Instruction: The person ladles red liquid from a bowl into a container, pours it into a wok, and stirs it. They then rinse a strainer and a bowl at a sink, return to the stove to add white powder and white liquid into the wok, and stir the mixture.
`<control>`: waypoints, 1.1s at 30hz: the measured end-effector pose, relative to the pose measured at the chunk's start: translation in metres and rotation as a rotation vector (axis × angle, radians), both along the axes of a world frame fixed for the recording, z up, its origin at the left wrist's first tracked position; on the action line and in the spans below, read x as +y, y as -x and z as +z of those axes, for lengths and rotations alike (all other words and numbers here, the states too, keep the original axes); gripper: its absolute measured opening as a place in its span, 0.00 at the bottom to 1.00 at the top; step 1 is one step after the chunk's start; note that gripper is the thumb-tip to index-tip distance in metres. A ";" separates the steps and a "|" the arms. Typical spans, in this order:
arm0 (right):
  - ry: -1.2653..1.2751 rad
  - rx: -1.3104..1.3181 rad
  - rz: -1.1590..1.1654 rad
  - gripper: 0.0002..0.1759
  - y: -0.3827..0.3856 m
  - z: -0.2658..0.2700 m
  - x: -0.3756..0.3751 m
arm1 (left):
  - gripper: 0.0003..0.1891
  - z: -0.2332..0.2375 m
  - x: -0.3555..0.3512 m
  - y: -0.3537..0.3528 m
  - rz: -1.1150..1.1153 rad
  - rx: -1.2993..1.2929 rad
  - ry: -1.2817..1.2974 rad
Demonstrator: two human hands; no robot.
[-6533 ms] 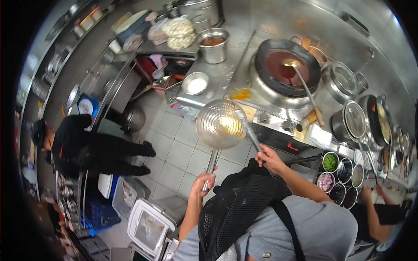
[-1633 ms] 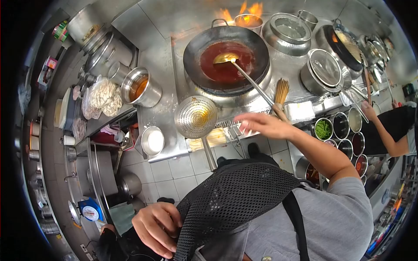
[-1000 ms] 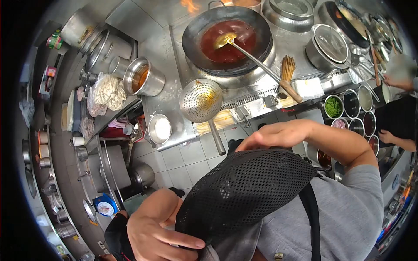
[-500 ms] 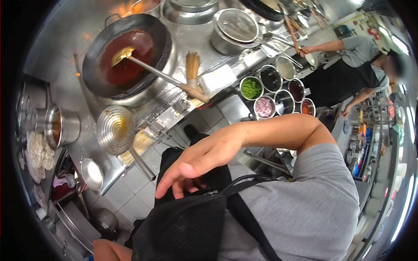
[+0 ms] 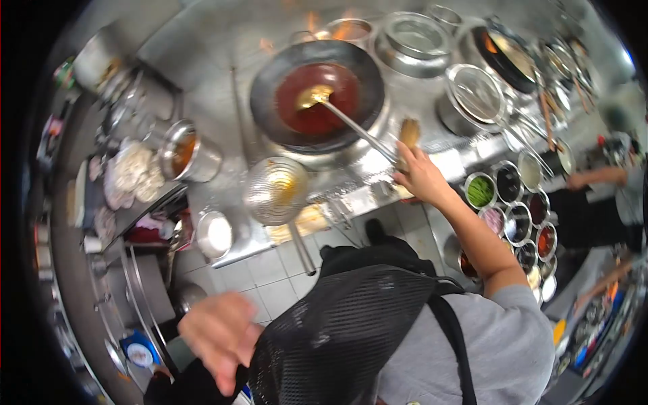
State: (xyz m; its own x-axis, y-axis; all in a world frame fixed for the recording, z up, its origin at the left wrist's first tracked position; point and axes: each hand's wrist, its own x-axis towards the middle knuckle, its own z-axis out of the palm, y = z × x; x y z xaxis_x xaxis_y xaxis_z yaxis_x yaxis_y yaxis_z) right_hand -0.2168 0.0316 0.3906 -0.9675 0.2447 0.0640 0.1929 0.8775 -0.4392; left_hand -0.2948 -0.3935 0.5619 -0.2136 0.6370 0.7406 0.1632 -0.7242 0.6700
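My right hand (image 5: 422, 177) is closed round the end of a long-handled ladle (image 5: 351, 123). The ladle's golden bowl rests in dark red liquid (image 5: 337, 81) inside a large black wok (image 5: 263, 101). Just beyond my right hand stands a bristle brush (image 5: 409, 131), partly covered by it. My left hand (image 5: 219, 334) hangs at the lower left, blurred, its fingers apart with nothing visible in them. Between the wok and me, a perforated strainer (image 5: 273, 192) lies on the counter's front edge, its handle sticking out over the floor.
Flames rise behind the wok. Pots with sieves (image 5: 466, 101) stand to the right. Several round containers hold greens (image 5: 480, 192), chopped pink pieces and sauces. A metal pot (image 5: 206, 162) and a small bowl (image 5: 214, 234) sit left. Another person (image 5: 611, 202) is at far right.
My right hand has reached forward from my body to the ladle handle and closed on it. My left hand has come into view. The camera has turned, shifting the scene rightward.
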 end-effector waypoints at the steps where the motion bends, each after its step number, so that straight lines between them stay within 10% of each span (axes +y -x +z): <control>1: 0.067 -0.065 -0.029 0.41 0.004 -0.014 -0.002 | 0.26 -0.026 -0.006 0.005 0.014 -0.050 0.053; 6: 0.379 -0.041 -0.049 0.28 0.021 -0.134 0.010 | 0.28 -0.113 -0.015 -0.036 0.404 -0.507 0.243; 8: 1.075 -0.277 -0.417 0.30 0.029 -0.069 -0.033 | 0.22 -0.110 -0.018 -0.032 0.374 -0.445 0.385; 12: 2.536 -0.401 -0.342 0.22 0.034 -0.031 -0.028 | 0.19 -0.116 -0.038 -0.033 0.584 -0.398 0.747; 16: 2.182 -0.329 -0.298 0.19 0.039 -0.050 -0.005 | 0.22 -0.200 -0.080 0.004 1.528 0.002 1.046; 18: 1.160 -0.260 -0.324 0.14 0.037 -0.057 -0.010 | 0.22 -0.243 -0.117 0.042 1.641 -0.176 1.053; 20: 0.986 -0.223 -0.249 0.12 0.032 -0.055 -0.025 | 0.24 -0.280 -0.149 0.081 1.861 -0.124 1.138; 22: 1.052 -0.285 -0.324 0.12 0.031 -0.048 -0.045 | 0.28 -0.316 -0.178 0.123 1.876 -0.075 1.216; 26: 2.466 -0.520 -0.419 0.15 0.042 -0.028 -0.039 | 0.48 -0.379 -0.213 0.185 1.589 0.131 1.701; 33: 0.988 -0.269 -0.202 0.10 0.051 0.008 -0.041 | 0.54 -0.343 -0.186 0.197 1.406 0.045 1.993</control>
State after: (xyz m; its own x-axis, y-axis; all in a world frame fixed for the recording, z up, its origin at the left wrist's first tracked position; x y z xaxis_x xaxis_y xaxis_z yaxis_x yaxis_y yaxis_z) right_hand -0.2677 -0.0090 0.3990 -0.8554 0.2293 -0.4644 0.4939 0.0910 -0.8647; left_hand -0.4919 -0.5800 0.2187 -0.9485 -0.1555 -0.2759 -0.1924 0.9749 0.1119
